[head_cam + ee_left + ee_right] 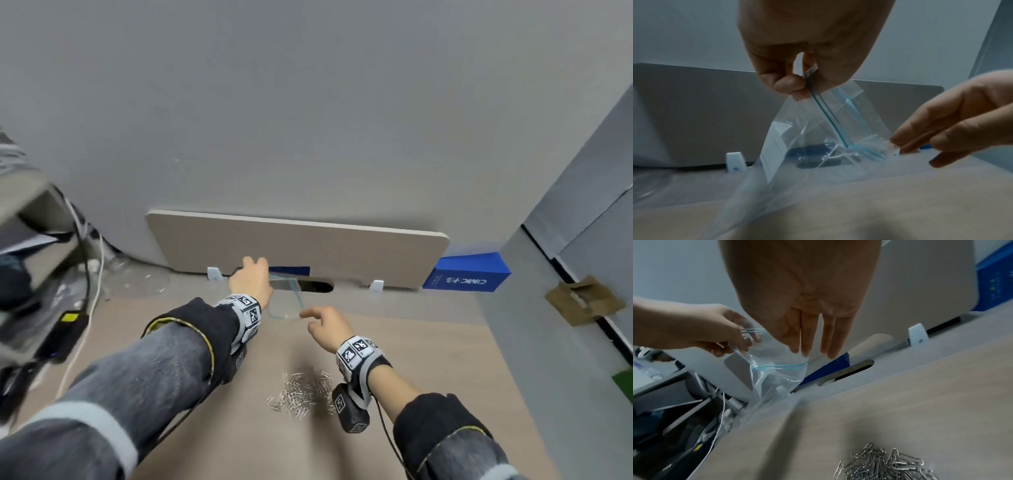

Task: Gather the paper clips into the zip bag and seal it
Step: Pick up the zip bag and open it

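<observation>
A clear zip bag [287,298] with a blue zip strip hangs above the far part of the beige desk [394,342]. My left hand [255,266] pinches one top corner of the bag [818,129] between thumb and finger [785,84]. My right hand [305,313] pinches the opposite lip with its fingertips [900,139], so the mouth is pulled apart. In the right wrist view the bag [777,374] hangs below my right fingers [805,344]. A heap of silver paper clips [305,394] [885,465] lies on the desk nearer me, under my right wrist.
A beige divider panel [298,246] stands at the desk's back edge, with a cable slot [315,286] in front of it. A blue box [466,274] sits at the back right. Cables and devices [68,325] crowd the left side. A grey wall [565,308] bounds the right.
</observation>
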Motion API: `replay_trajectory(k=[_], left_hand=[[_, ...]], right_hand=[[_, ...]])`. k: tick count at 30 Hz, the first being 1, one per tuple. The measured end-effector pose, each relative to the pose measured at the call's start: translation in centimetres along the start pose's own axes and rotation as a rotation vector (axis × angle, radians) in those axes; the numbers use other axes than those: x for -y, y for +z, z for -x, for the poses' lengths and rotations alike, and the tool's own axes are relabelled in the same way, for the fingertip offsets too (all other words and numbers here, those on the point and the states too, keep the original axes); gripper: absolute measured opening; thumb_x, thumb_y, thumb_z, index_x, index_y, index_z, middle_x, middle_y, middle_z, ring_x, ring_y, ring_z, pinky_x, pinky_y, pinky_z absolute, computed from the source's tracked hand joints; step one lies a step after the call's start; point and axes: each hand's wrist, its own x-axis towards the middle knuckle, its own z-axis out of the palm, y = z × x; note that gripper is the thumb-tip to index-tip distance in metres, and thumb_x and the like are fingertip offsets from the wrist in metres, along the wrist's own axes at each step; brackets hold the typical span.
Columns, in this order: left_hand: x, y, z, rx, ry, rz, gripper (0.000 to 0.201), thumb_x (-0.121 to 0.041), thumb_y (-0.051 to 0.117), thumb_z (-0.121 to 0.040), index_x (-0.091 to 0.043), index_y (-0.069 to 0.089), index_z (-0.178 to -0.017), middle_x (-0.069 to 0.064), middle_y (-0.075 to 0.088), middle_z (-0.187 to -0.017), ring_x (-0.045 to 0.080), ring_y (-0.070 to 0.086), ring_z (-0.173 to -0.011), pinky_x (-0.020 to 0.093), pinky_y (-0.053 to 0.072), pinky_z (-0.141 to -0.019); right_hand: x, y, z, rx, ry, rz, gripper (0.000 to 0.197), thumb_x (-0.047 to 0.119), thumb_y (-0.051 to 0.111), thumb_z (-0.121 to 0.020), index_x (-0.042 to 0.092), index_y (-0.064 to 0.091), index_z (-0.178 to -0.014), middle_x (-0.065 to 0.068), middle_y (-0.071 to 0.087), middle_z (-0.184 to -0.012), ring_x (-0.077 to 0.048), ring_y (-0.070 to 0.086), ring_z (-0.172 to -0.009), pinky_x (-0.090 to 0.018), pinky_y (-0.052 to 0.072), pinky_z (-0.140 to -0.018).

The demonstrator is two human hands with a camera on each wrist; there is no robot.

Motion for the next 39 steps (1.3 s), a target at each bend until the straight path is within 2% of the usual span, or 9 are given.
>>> replay_trajectory(k=[5, 9, 17, 21, 24, 28, 32, 35, 39], left_hand=[[4.7, 2.6, 1.0, 0.2, -0.11, -0.069, 0.036, -0.003, 0.047, -0.087, -0.005, 0.047, -0.123, 0.019, 0.042, -0.131, 0.038, 0.061, -0.106, 0.041, 0.049, -0.087], [7.2, 7.3, 3.0, 0.382, -0.225, 0.125, 0.032, -0.011, 0.05, -0.085, -0.001, 0.057, -0.115, 0.019, 0.06, -0.121, 0.036, 0.06, -0.111, 0.037, 0.049, -0.093], [10.8, 14.7, 6.2, 0.4, -0.519, 0.664, 0.02, -0.016, 0.052, -0.076, -0.007, 0.069, -0.081, 0.012, 0.069, -0.084, 0.031, 0.066, -0.084, 0.03, 0.05, -0.073], [11.6, 17.5, 6.7, 0.486, -0.544, 0.911, 0.027, -0.038, 0.057, -0.074, -0.013, 0.063, -0.068, 0.009, 0.062, -0.073, 0.024, 0.06, -0.073, 0.032, 0.045, -0.072], [11.4, 17.1, 6.4, 0.516, -0.579, 0.994, 0.023, -0.033, 0.058, -0.082, -0.013, 0.062, -0.071, 0.009, 0.059, -0.076, 0.025, 0.056, -0.073, 0.03, 0.042, -0.071], [11.9, 17.2, 5.4, 0.635, -0.632, 1.044, 0.036, -0.042, 0.059, -0.079, -0.014, 0.063, -0.101, 0.009, 0.058, -0.086, 0.027, 0.056, -0.08, 0.03, 0.041, -0.067], [12.5, 18.0, 5.4, 0.681, -0.61, 1.004, 0.044, -0.048, 0.058, -0.068, -0.015, 0.063, -0.095, 0.011, 0.063, -0.09, 0.027, 0.059, -0.079, 0.028, 0.04, -0.064], [12.6, 17.9, 5.3, 0.685, -0.593, 1.007, 0.041, -0.046, 0.058, -0.061, -0.011, 0.059, -0.084, 0.01, 0.055, -0.077, 0.021, 0.05, -0.063, 0.027, 0.033, -0.055], [12.5, 17.8, 5.2, 0.693, -0.6, 1.056, 0.024, -0.037, 0.061, -0.083, -0.014, 0.061, -0.083, 0.005, 0.057, -0.08, 0.015, 0.05, -0.064, 0.025, 0.035, -0.055]], right_hand=[[0.2, 2.7, -1.3, 0.066, 0.007, 0.059, 0.033, 0.016, 0.049, -0.087, 0.021, 0.065, -0.115, 0.0, 0.066, -0.12, -0.019, 0.06, -0.108, -0.032, 0.046, -0.098], [-2.4, 5.1, -0.9, 0.158, 0.088, 0.139, 0.027, 0.019, 0.053, -0.087, 0.018, 0.065, -0.111, -0.003, 0.066, -0.117, -0.021, 0.06, -0.107, -0.028, 0.046, -0.095], [-7.6, 8.0, 1.6, 0.2, 0.226, 0.256, 0.026, 0.021, 0.053, -0.086, 0.021, 0.065, -0.109, -0.004, 0.064, -0.118, -0.022, 0.06, -0.107, -0.029, 0.047, -0.094], [-8.4, 9.1, 2.4, 0.137, 0.277, 0.274, 0.036, 0.022, 0.052, -0.087, 0.021, 0.054, -0.122, -0.005, 0.052, -0.126, -0.024, 0.058, -0.111, -0.033, 0.046, -0.096], [-8.5, 10.1, 2.7, 0.091, 0.321, 0.306, 0.044, 0.036, 0.056, -0.087, 0.024, 0.045, -0.128, -0.005, 0.043, -0.125, -0.029, 0.059, -0.107, -0.035, 0.049, -0.089], [-8.0, 12.0, 2.7, 0.042, 0.279, 0.383, 0.063, 0.056, 0.062, -0.079, 0.026, 0.039, -0.13, -0.006, 0.038, -0.123, -0.031, 0.055, -0.106, -0.038, 0.051, -0.085], [-7.3, 14.0, 2.1, 0.025, 0.27, 0.397, 0.08, 0.07, 0.064, -0.068, 0.031, 0.035, -0.131, -0.004, 0.035, -0.121, -0.03, 0.053, -0.104, -0.039, 0.051, -0.081], [-7.7, 15.2, 1.8, 0.04, 0.29, 0.419, 0.077, 0.065, 0.066, -0.07, 0.028, 0.035, -0.129, -0.005, 0.033, -0.121, -0.031, 0.051, -0.105, -0.041, 0.051, -0.079], [-8.2, 15.4, 1.5, 0.009, 0.236, 0.35, 0.046, 0.043, 0.067, -0.082, 0.017, 0.047, -0.115, -0.006, 0.037, -0.115, -0.03, 0.056, -0.095, -0.04, 0.053, -0.072]])
